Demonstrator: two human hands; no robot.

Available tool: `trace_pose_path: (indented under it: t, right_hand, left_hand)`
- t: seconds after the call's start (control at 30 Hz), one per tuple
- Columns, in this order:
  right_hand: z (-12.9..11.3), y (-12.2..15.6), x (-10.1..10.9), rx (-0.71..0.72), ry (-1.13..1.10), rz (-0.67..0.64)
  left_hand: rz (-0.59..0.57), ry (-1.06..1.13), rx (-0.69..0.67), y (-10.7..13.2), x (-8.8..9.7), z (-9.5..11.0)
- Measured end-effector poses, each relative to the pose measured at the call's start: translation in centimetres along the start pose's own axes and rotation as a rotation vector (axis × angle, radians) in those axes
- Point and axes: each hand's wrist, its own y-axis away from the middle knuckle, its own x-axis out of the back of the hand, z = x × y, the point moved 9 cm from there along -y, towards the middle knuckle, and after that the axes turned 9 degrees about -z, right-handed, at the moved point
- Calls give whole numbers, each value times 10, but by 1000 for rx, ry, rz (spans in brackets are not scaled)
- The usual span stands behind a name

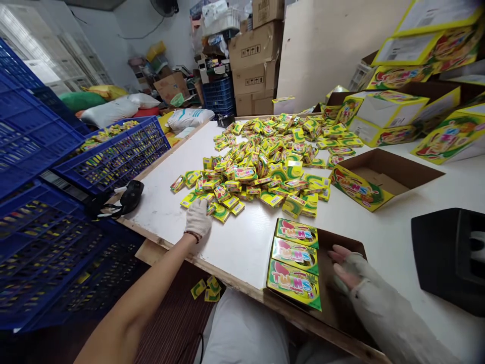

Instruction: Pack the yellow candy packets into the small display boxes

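My left hand [199, 220], in a white knit glove with bare fingertips, is at the near left edge of a heap of small yellow-green packets [261, 167]. Its fingers touch the packets there, but their grip is hidden. At the table's front edge lies an open carton [329, 303] with three TWINS boxes [295, 255] in a row along its left side. Inside the carton's right part is my right hand [350, 273], gloved too, palm turned left and fingers apart. Nothing shows in it.
Another open TWINS carton [367, 187] stands right of the heap, before stacked cartons [394, 111]. A black device [447, 258] sits at the right edge, a black tape dispenser-like object [131, 197] at the left. Blue crates [113, 151] with packets flank the table. Several packets [206, 288] lie below.
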Motion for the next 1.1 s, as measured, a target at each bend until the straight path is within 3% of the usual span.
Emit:
trace_pose_path:
  t: [0.07, 0.13, 0.2, 0.27, 0.33, 0.37, 0.4, 0.43, 0.47, 0.53, 0.6, 0.7, 0.83, 1.0, 1.1]
  right_hand:
    - [-20, 6, 13, 44, 94, 53]
    - [-45, 13, 9, 75, 66, 43]
    - [-60, 15, -18, -1, -87, -85]
    - [-64, 19, -64, -170, -280, -315]
    - [-68, 23, -104, -262, -408, -512]
    - [-71, 23, -115, -247, -432, -563]
    - [-74, 20, -119, -198, -426, -575]
    - [-76, 17, -117, -135, -386, -553]
    - [-77, 13, -110, -75, -325, -509]
    - [-77, 8, -90, 6, -213, -418]
    - [-78, 8, -75, 42, -174, -368]
    - [-81, 13, -69, 42, -184, -363]
    - [-86, 21, -84, 48, -174, -413]
    - [-85, 24, -96, 49, -198, -443]
    - [-83, 26, -95, 41, -241, -443]
  left_hand:
    - [15, -1, -6, -1, 11, -6]
    - [88, 23, -83, 11, 25, 14]
    - [196, 84, -283, 39, 40, 60]
    - [259, 139, -580, 82, 50, 119]
    - [211, 166, -922, 128, 48, 171]
    - [171, 201, -1085, 147, 45, 187]
    - [130, 245, -1163, 155, 42, 192]
    - [91, 287, -1163, 151, 39, 189]
    - [48, 312, -1081, 136, 33, 178]
    - [-59, 247, -739, 84, 14, 134]
    - [-279, -23, -467, 37, -18, 87]
    - [-406, -250, -346, 1, -39, 47]
    - [-407, -282, -343, -4, -46, 38]
    - [-380, -283, -278, -4, -41, 28]
    - [-383, -203, -270, 5, -33, 38]
